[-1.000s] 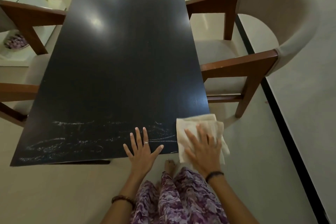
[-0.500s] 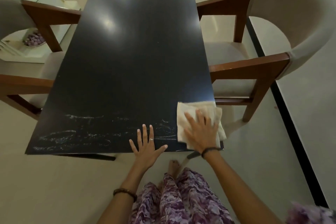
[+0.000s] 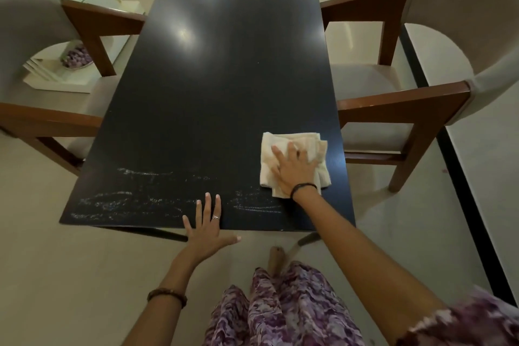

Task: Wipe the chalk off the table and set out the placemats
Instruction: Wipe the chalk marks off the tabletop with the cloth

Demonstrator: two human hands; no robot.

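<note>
Dark table [image 3: 224, 87] — chalk marks [image 3: 134, 205] near edge, folded cloth [image 3: 283, 146] lying right.

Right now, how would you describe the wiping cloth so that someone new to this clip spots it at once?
Start at the long black table between two armchairs. Near its right corner on the person's side lies a folded cream cloth, pressed flat under the right hand. It is the only pale thing on the dark top, right of the chalk marks.

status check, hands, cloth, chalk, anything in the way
Right hand flat on cloth, near right corner of table. Left hand open on near edge. Chalk marks remain along near edge. No placemats seen, nothing blocking.
</note>
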